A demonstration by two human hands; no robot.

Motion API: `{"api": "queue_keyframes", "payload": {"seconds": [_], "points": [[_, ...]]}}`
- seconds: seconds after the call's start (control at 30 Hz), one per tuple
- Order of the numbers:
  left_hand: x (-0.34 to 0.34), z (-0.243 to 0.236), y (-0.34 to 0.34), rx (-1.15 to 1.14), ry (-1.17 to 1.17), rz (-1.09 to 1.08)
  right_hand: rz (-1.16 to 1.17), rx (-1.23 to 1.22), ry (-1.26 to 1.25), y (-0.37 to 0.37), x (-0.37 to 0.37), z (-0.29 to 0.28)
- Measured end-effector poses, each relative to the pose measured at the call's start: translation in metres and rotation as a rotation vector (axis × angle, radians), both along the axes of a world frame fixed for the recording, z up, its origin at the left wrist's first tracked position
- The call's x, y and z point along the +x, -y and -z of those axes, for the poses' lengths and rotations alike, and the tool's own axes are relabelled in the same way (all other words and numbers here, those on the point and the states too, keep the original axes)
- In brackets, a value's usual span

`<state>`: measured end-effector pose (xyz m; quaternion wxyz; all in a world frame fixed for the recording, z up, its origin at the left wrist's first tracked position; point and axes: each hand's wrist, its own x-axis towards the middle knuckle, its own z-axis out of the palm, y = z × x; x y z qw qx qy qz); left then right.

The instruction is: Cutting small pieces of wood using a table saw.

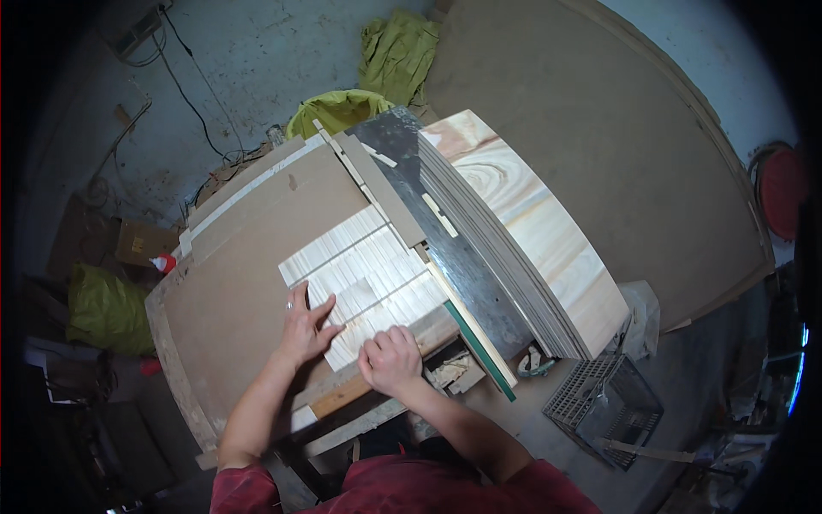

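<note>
Many pale, narrow wood strips (377,265) lie side by side on a brown board, in rows with dark gaps between them. My left hand (306,330) rests at their left edge, its fingers spread, touching the strips and the board beside them. On the near edge of the strips, my right hand (394,361) is closed with its fingers curled under. What it holds, if anything, is hidden. A wooden rail (342,399) runs along the table's near edge, just in front of both hands.
Right of the strips, a dark metal surface (479,283) carries small wood pieces (441,216). Beyond it stands a stack of wide wood-grained panels (531,231). A grey plastic crate (599,407) sits on the floor at right. A yellow-green sack (338,107) opens behind the table.
</note>
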<state>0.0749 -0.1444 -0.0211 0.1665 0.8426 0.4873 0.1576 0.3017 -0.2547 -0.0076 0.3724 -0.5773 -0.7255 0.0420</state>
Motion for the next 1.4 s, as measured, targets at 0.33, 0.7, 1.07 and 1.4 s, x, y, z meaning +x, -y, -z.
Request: {"api": "queue_keyframes", "payload": {"seconds": [0.33,0.7,1.07,1.4], "points": [[-0.059,-0.006,-0.184,-0.008,-0.109,-0.066,-0.011,-0.010,0.023,-0.169,-0.062,0.003],[-0.058,-0.014,-0.118,-0.089,-0.118,-0.098,-0.005,-0.084,0.072,-0.109,-0.063,-0.002],[0.008,-0.018,0.117,-0.102,0.034,-0.067,-0.018,-0.071,0.056,0.118,0.019,-0.007],[0.049,-0.023,0.211,-0.089,0.077,0.021,-0.035,-0.065,0.049,0.206,0.047,-0.017]]}}
